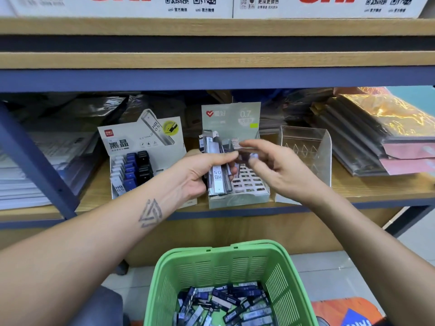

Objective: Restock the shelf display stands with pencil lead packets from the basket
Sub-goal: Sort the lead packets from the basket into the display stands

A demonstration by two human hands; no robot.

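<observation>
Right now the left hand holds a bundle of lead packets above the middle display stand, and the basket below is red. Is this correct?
Not quite: the basket is green, not red, as the head view shows. The rest stands: the left hand holds a bundle of lead packets above the middle display stand.

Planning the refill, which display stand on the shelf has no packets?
The clear acrylic display stand on the right; both cardboard stands left of it hold packets.
</observation>
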